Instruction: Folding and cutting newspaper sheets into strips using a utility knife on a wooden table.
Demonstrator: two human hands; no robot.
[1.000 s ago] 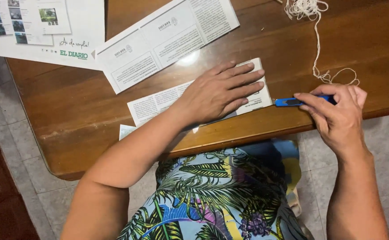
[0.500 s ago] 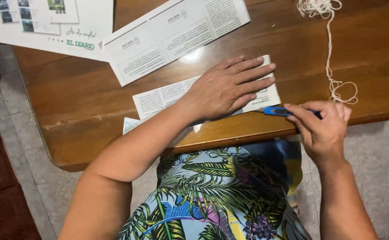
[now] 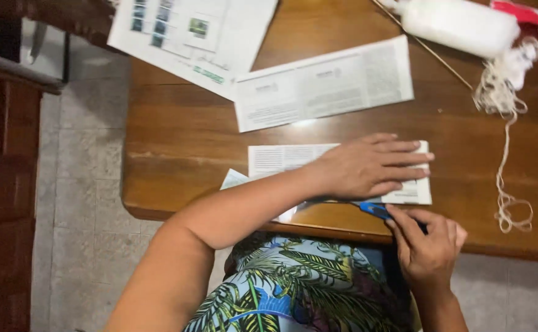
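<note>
Bare wood of the table [image 3: 183,147] lies open at nine o'clock of the folded paper strip [image 3: 281,158]. At twelve o'clock a longer newspaper strip [image 3: 324,84] blocks the way, with a newspaper sheet [image 3: 219,37] beyond. At three o'clock loose string [image 3: 507,154] trails down; a white bottle [image 3: 459,24] stands at one o'clock.

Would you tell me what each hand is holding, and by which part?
The right hand grips a blue cutter by its rear handle end. The left hand lies flat on the folded newspaper, pressing rather than gripping it.
</note>
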